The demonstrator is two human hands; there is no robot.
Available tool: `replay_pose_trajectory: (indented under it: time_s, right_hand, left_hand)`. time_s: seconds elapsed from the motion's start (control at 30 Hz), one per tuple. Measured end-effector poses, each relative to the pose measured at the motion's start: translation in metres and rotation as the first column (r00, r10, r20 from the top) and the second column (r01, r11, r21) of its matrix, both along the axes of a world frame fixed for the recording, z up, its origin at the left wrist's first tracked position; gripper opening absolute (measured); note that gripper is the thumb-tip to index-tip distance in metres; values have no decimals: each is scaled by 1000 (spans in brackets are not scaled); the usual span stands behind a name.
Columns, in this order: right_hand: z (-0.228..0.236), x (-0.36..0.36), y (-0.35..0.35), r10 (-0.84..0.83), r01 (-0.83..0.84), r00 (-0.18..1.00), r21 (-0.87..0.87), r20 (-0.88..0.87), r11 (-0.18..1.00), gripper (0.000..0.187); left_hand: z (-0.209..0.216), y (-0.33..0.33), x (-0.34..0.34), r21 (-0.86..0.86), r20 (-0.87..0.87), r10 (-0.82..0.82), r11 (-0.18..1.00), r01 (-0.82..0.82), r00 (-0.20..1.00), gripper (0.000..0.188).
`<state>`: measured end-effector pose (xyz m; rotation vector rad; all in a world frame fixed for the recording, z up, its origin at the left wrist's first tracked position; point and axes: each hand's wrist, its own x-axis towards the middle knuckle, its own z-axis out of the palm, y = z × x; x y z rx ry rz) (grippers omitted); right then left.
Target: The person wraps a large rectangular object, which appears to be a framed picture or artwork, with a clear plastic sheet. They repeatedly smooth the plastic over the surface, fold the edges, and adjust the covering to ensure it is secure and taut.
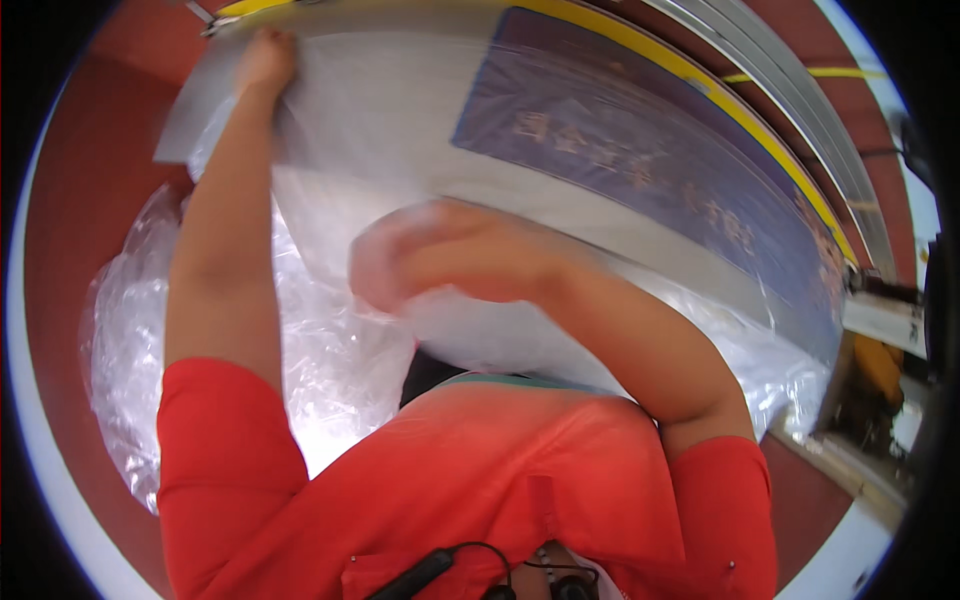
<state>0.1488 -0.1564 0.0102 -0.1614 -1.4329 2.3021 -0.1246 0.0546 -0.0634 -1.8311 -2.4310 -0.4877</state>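
A long pale sheet of clear plastic film (pixel 390 100) lies over a flat panel with a dark blue printed area (pixel 600 120) bearing light characters. At the far left, my left hand (pixel 268 62) reaches out to the film's far edge, its fingers bunched together on the film. My right hand (pixel 395 255) is over the near part of the film, in front of my body, and is smeared by motion. Its fingers cannot be made out. Loose, crinkled plastic (pixel 340 350) hangs in folds below my hands and on the left side.
A yellow strip (pixel 690 70) runs along the panel's far edge, with a grey metal rail (pixel 800 90) beyond it. The surface on the left (pixel 80 220) is reddish brown. At the right stands a workbench part (pixel 890 325) with dark fittings and an orange-yellow item (pixel 878 368).
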Motion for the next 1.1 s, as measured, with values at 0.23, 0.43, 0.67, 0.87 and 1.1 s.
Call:
replay_pose_trajectory:
  time_s: [0.23,0.43,0.67,0.87,1.1]
  right_hand:
    - [79,282,-104,-935,925,353,134,36,355,25]
    - [57,377,-201,-926,913,-266,377,267,-153,24]
    - [28,495,-229,-492,440,-748,888,445,134,24]
    - [25,470,-238,-276,170,-628,475,728,864,25]
    - [14,434,-95,-787,-357,-616,875,43,327,48]
  left_hand:
    - [-7,16,-8,-20,-21,-26,999,25,999,41]
    - [-19,26,-32,29,-29,-63,998,64,998,38]
    - [-66,73,-88,115,-43,-229,966,232,973,38]
    - [-61,64,-87,158,-97,-214,961,227,972,35]
    - [-47,55,-67,168,-103,-208,960,223,973,32]
